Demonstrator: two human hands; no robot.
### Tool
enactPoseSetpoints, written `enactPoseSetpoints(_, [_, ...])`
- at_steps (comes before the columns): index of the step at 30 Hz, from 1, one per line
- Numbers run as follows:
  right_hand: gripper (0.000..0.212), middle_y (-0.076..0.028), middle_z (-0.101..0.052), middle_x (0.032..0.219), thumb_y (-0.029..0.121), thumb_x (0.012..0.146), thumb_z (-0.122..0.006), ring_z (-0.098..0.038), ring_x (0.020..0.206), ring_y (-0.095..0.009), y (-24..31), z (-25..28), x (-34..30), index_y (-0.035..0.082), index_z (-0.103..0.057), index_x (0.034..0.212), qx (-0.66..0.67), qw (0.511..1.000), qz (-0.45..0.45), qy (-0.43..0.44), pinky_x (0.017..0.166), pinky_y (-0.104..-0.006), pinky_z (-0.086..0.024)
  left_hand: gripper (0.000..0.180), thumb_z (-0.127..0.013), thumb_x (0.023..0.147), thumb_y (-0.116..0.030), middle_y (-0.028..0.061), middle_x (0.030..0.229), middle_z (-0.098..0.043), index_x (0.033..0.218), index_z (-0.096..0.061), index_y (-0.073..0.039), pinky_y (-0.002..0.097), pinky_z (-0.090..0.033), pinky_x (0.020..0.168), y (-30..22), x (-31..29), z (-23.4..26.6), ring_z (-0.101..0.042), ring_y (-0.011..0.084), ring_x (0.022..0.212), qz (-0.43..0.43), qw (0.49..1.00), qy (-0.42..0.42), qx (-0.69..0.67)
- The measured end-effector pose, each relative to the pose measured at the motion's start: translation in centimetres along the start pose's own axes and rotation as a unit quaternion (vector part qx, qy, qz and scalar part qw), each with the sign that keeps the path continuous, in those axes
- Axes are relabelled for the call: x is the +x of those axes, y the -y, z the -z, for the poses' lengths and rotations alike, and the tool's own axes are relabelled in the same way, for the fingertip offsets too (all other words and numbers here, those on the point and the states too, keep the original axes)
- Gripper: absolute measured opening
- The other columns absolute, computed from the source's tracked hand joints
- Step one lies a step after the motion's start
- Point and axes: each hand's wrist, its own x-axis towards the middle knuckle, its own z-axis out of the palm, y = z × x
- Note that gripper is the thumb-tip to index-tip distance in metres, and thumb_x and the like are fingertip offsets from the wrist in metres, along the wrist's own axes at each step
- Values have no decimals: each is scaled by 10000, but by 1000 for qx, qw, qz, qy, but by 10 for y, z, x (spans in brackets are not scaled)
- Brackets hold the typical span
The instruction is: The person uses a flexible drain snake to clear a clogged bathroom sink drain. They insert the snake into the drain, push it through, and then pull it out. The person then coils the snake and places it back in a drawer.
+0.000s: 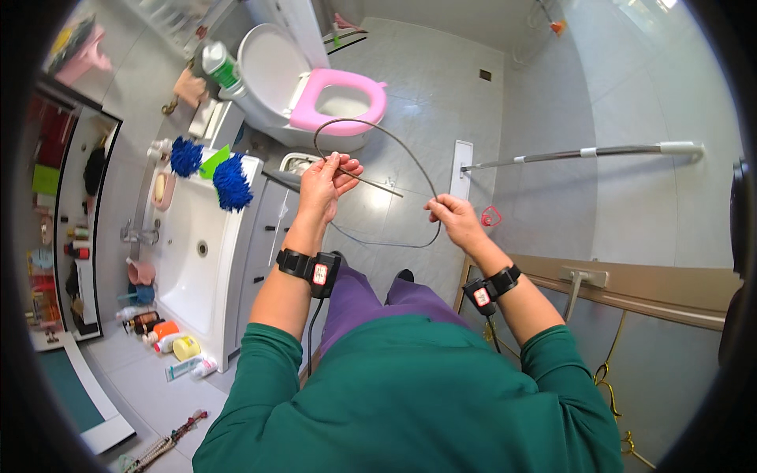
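A thin, dark, flexible wire point(347, 120) is bent into a wide loop in front of me. My left hand point(323, 185) pinches it between thumb and fingers near one end, and that free end sticks out to the right, between my hands. On the loop's other side, my right hand point(457, 219) is closed on the wire with thumb and bent fingers. Below my hands the wire curves on and looks thinner and bluish toward the left. A black strap with a small box sits on each forearm.
Ahead stands a toilet with a pink seat point(378, 106). A white sink point(189, 276) is at left, with blue shaggy brush heads point(233, 183) on its rim and several bottles at its near end. A flat mop point(463, 169) leans at right, beside a glass door's frame point(654, 299).
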Motion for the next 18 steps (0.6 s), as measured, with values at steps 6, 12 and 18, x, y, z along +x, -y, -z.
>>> enactPoseSetpoints(6, [275, -29, -645, 802, 258, 951, -537, -592, 688, -78, -7, -12, -8, 14, -641, 1025, 114, 990, -43, -69, 606, -206, -441, 244, -467, 975, -245, 135, 960, -661, 953, -571, -25, 380, -566, 767, 30, 30, -49, -652, 285, 959, 91, 991, 19, -98])
enactPoseSetpoints(12, [415, -64, -637, 1052, 314, 985, -463, -598, 721, -84, 15, -14, 16, 85, -474, 1331, 230, 958, -27, -166, 534, -167, -387, 282, -453, 977, -262, 167, 1032, -642, 970, -555, 1, 388, -562, 818, 66, 27, -76, -627, 312, 1019, 194, 962, 50, -185])
enactPoseSetpoints(18, [218, -25, -649, 1009, 290, 969, -496, -583, 883, -98, 31, -18, 44, 120, -566, 1087, 331, 932, -3, -146, 739, -245, -427, 331, -447, 981, -291, 161, 1030, -638, 1039, -548, 19, 407, -545, 837, 76, 12, -64, -625, 299, 1023, 268, 945, 91, -164])
